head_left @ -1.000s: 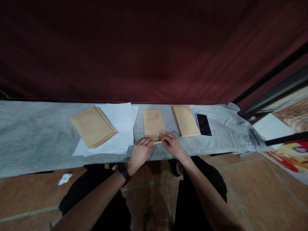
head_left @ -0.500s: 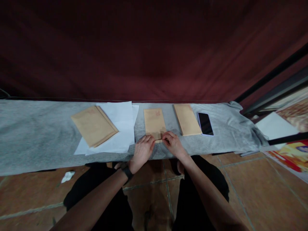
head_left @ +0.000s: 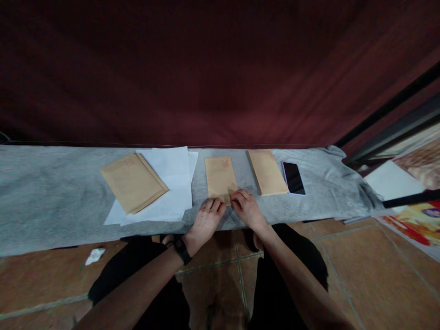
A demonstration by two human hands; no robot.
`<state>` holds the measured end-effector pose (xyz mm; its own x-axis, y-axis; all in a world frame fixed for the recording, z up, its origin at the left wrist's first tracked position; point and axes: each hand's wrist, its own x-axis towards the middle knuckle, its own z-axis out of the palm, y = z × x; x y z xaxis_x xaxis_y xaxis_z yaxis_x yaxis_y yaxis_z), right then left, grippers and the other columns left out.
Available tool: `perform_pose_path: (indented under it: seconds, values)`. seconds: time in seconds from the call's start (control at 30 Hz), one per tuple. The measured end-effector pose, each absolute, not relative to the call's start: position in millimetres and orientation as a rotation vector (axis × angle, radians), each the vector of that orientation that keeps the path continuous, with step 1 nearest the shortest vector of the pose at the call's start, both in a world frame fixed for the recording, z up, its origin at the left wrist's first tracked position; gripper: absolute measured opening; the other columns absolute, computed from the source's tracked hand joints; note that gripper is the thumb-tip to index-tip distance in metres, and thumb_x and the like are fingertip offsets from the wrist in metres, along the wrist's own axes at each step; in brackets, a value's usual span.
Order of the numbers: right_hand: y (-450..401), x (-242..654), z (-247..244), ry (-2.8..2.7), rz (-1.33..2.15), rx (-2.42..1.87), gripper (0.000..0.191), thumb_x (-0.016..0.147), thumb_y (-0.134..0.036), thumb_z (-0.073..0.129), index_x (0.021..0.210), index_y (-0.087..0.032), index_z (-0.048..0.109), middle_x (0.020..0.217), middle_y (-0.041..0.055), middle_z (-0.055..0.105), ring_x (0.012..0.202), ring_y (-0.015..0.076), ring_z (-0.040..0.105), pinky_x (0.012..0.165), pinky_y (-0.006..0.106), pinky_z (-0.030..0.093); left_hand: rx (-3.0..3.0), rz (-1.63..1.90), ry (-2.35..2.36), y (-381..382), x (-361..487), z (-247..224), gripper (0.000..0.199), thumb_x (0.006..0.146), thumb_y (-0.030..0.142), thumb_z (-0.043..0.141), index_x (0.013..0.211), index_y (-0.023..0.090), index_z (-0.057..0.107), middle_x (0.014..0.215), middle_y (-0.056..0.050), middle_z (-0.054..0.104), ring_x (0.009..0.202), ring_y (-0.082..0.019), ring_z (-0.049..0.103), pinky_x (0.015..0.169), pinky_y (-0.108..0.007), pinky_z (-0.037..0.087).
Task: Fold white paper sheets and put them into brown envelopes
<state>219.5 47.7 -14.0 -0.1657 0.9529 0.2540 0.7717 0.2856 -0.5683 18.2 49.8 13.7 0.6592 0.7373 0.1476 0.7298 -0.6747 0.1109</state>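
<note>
A brown paper envelope with small red print near its top lies on the grey cloth in front of me. At its lower edge, my left hand rests with curled fingers pressed together on the paper. Just to the right, my right hand has its fingers bent in at the envelope's lower right corner. Whatever the fingertips hold is too small to make out. A stack of brown envelopes lies to the right, and more brown envelopes lie at the left, overlapping white sheets.
A phone lies right of the envelope stack on the grey cloth. A dark red curtain hangs behind. My knees are below the front edge. Printed sheets and dark bars stand at the far right.
My left hand has moved slightly right and down along the envelope's lower edge. The folded strip seen between my hands now looks flat. My right hand has barely shifted.
</note>
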Motion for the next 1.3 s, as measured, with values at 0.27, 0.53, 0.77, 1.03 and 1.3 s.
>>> perform_pose_path:
  seconds: [0.27,0.53,0.77,1.03,1.3]
  values:
    - [9.4,177.5,-10.5,-2.031,0.505,-1.405,0.048,0.106,-0.029,0.039,0.153,-0.020,0.044,0.152,0.0117,0.052,0.143,0.0232,0.045,0.121,0.048,0.037,2.852,0.282,1.287,27.4,21.5,-6.1,0.058,0.087,0.013,0.045,0.144,0.005,0.050,0.147,-0.023,0.054,0.143,-0.031,0.045,0.117,-0.047,0.038]
    - [-6.1,194.2,-19.0,-2.186,0.325,-1.467,0.061,0.104,-0.038,0.046,0.159,-0.017,0.030,0.161,0.0138,0.037,0.150,0.0258,0.035,0.125,0.050,0.029,2.800,0.290,1.327,22.4,12.2,-10.3,0.058,0.092,0.020,0.043,0.147,0.001,0.045,0.154,-0.024,0.045,0.148,-0.030,0.037,0.122,-0.045,0.033]
    - [-10.0,204.8,-23.9,-2.186,0.222,-1.513,0.063,0.101,-0.035,0.052,0.158,-0.015,0.033,0.161,0.0154,0.038,0.148,0.0287,0.038,0.124,0.052,0.032,2.802,0.400,1.343,24.3,10.8,-9.4,0.053,0.097,0.024,0.039,0.143,0.000,0.050,0.147,-0.026,0.053,0.144,-0.033,0.044,0.119,-0.050,0.037]
    - [-8.4,189.9,-32.0,-2.215,0.041,-1.651,0.049,0.097,-0.035,0.060,0.139,-0.010,0.059,0.149,0.0205,0.053,0.143,0.0318,0.044,0.121,0.051,0.034,2.708,0.225,1.253,71.9,65.9,-4.9,0.058,0.105,0.034,0.023,0.153,0.005,0.039,0.162,-0.016,0.034,0.154,-0.024,0.025,0.125,-0.043,0.024]
    - [-10.7,186.0,-18.4,-2.187,0.048,-1.710,0.049,0.102,-0.041,0.052,0.148,-0.024,0.052,0.159,0.0151,0.041,0.149,0.0333,0.035,0.118,0.053,0.035,2.611,0.229,1.467,152.9,98.4,-8.2,0.063,0.105,0.043,0.022,0.157,0.010,0.034,0.166,-0.011,0.028,0.156,-0.024,0.016,0.128,-0.047,0.006]
